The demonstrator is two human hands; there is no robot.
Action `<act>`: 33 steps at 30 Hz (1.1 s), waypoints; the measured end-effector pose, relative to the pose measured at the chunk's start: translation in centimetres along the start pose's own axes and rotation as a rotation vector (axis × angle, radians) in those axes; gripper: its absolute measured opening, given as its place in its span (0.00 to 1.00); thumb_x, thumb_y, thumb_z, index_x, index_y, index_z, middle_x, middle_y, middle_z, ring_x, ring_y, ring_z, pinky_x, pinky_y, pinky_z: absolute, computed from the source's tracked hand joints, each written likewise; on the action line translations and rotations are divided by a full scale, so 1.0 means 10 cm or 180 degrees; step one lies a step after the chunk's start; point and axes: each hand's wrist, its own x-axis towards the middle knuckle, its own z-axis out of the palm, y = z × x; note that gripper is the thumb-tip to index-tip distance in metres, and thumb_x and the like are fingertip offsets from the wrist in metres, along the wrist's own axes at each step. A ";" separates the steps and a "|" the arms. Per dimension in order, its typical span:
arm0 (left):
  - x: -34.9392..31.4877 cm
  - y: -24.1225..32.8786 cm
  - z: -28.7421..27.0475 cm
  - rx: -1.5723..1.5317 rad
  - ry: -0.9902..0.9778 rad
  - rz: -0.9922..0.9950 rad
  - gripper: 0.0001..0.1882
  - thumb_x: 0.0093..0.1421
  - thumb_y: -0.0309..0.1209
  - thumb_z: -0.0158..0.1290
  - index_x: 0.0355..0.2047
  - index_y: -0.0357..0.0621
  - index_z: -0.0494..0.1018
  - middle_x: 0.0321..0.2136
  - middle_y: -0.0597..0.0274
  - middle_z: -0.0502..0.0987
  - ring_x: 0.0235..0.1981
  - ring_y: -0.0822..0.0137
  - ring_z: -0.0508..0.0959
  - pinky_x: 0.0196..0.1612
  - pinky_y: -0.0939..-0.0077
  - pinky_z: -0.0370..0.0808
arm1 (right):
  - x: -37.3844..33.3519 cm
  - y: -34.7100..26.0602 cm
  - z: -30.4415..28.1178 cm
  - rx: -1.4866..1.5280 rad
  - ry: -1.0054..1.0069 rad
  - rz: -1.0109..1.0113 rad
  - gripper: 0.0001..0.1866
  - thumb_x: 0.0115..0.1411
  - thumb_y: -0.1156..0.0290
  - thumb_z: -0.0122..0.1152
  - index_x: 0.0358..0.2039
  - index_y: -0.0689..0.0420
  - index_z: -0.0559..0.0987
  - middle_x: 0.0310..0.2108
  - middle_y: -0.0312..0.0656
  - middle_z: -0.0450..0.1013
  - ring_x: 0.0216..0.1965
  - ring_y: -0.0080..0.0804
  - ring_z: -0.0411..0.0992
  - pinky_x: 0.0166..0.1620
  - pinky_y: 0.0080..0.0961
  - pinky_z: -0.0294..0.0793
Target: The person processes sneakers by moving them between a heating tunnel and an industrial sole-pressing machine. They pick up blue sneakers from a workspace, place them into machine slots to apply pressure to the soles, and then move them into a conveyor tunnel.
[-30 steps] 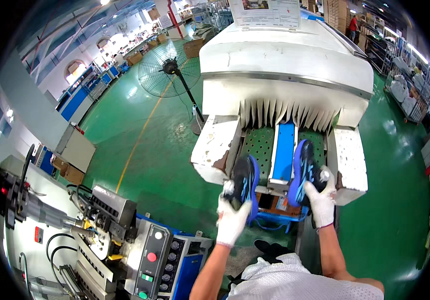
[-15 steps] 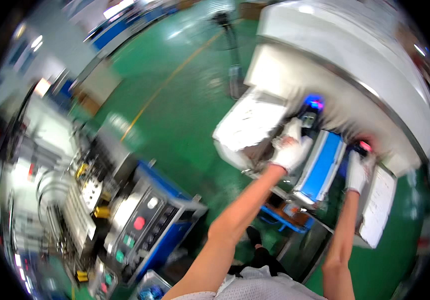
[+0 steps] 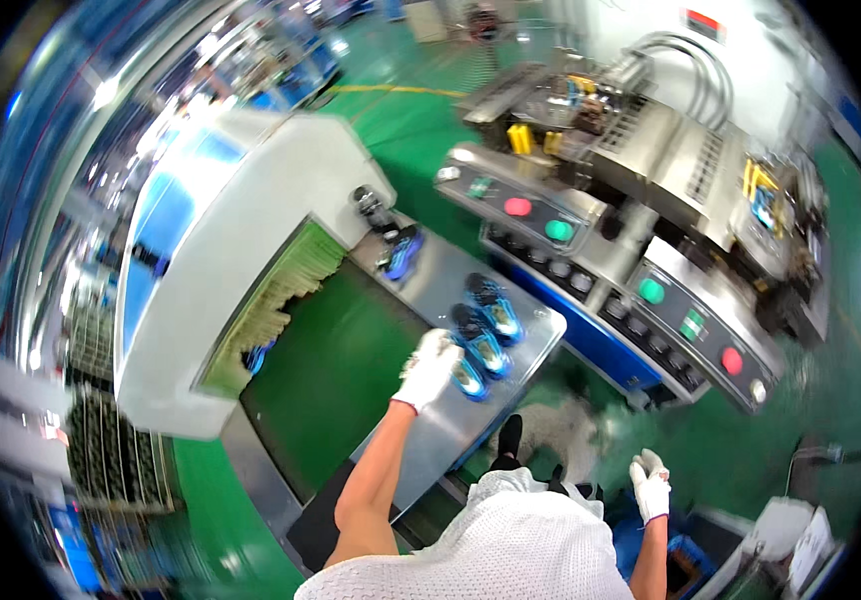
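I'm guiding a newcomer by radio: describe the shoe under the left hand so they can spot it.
Start at the green conveyor belt leaving the white tunnel machine. On the steel shelf beside it lie blue shoes; yours is the nearest shoe, touched by the white-gloved left hand, unlike the others.

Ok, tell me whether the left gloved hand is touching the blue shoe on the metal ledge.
Touching. The head view shows the left hand resting on the nearest blue shoe, glove overlapping it with no gap visible.

Bright, even overhead light fills the hall, throwing white glare streaks off the metal shelf point(image 3: 456, 395) and glossy green floor point(image 3: 751, 450). Motion blur smears the far left and top, and the fisheye bends every edge toward a black rim.
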 end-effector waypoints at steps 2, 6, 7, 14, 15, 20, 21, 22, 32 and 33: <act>-0.11 -0.23 -0.57 -0.0181 0.1478 -0.0542 0.20 0.68 0.38 0.52 0.54 0.38 0.69 0.41 0.55 0.79 0.35 0.66 0.80 0.39 0.69 0.79 | 0.31 -0.12 0.18 -0.0421 -0.0254 -0.0113 0.25 0.65 0.73 0.59 0.61 0.67 0.69 0.54 0.56 0.75 0.55 0.41 0.76 0.57 0.32 0.75; -0.40 -1.72 -1.02 -0.0073 0.2074 -0.1799 0.15 0.66 0.37 0.52 0.46 0.39 0.74 0.32 0.52 0.81 0.29 0.61 0.82 0.33 0.61 0.79 | 0.81 -0.57 0.63 -0.0981 -0.0720 -0.0004 0.25 0.64 0.72 0.61 0.61 0.66 0.70 0.55 0.53 0.76 0.54 0.39 0.76 0.55 0.31 0.76; -0.55 -2.22 -1.17 -0.0199 0.2236 -0.1872 0.14 0.64 0.36 0.54 0.45 0.40 0.75 0.32 0.51 0.81 0.30 0.58 0.83 0.35 0.59 0.79 | 0.91 -0.68 0.91 -0.0970 -0.0871 -0.0066 0.26 0.64 0.72 0.61 0.61 0.66 0.70 0.54 0.52 0.76 0.53 0.38 0.76 0.55 0.31 0.76; -0.18 -3.19 -2.08 0.1253 0.2573 -0.2163 0.18 0.61 0.32 0.55 0.52 0.52 0.73 0.55 0.54 0.72 0.54 0.49 0.75 0.55 0.53 0.73 | 1.26 -1.20 1.29 -0.2397 -0.0599 0.0901 0.23 0.58 0.65 0.66 0.53 0.61 0.78 0.53 0.52 0.77 0.53 0.43 0.77 0.57 0.34 0.74; -0.14 -3.42 -2.43 0.1256 0.2836 -0.1978 0.21 0.61 0.32 0.55 0.55 0.52 0.71 0.57 0.54 0.71 0.56 0.49 0.75 0.55 0.52 0.73 | 1.33 -1.18 1.29 -0.2522 -0.0622 0.1006 0.23 0.59 0.65 0.66 0.54 0.60 0.78 0.51 0.50 0.78 0.50 0.40 0.77 0.54 0.33 0.75; 0.43 -4.01 -4.49 0.2126 0.3536 -0.2077 0.34 0.65 0.38 0.51 0.71 0.51 0.55 0.67 0.44 0.60 0.61 0.42 0.70 0.59 0.45 0.70 | 1.44 -0.72 0.33 -0.0915 -0.0795 0.2430 0.20 0.64 0.67 0.66 0.56 0.56 0.78 0.43 0.41 0.81 0.35 0.28 0.75 0.38 0.27 0.76; 0.23 -4.34 -5.00 0.2510 0.3781 -0.2389 0.33 0.65 0.42 0.49 0.69 0.51 0.58 0.67 0.43 0.62 0.61 0.41 0.71 0.59 0.46 0.70 | 1.55 -0.73 0.39 -0.1687 -0.1102 0.2137 0.17 0.64 0.67 0.65 0.52 0.57 0.81 0.41 0.41 0.80 0.33 0.28 0.73 0.35 0.29 0.75; 0.13 -4.59 -5.30 0.2842 0.3981 -0.2737 0.32 0.65 0.46 0.48 0.68 0.52 0.61 0.66 0.43 0.64 0.61 0.40 0.71 0.60 0.47 0.70 | 1.67 -0.67 0.27 -0.1049 -0.0850 0.2027 0.17 0.63 0.67 0.66 0.51 0.58 0.81 0.38 0.40 0.80 0.31 0.27 0.73 0.33 0.29 0.74; 0.38 -3.89 -4.74 0.2617 0.3228 -0.1978 0.16 0.69 0.38 0.49 0.49 0.40 0.74 0.42 0.39 0.78 0.42 0.37 0.78 0.46 0.46 0.74 | 1.38 -1.78 1.22 -0.2312 -0.0675 0.1829 0.16 0.62 0.65 0.66 0.48 0.58 0.80 0.33 0.39 0.79 0.28 0.28 0.76 0.29 0.28 0.77; 0.24 -3.97 -4.53 0.3340 0.3436 -0.0999 0.15 0.70 0.38 0.47 0.50 0.42 0.73 0.46 0.42 0.76 0.40 0.39 0.79 0.43 0.47 0.75 | 1.41 -1.63 1.14 -0.2136 -0.0545 0.1720 0.17 0.60 0.66 0.66 0.47 0.59 0.81 0.32 0.40 0.79 0.27 0.30 0.77 0.29 0.29 0.78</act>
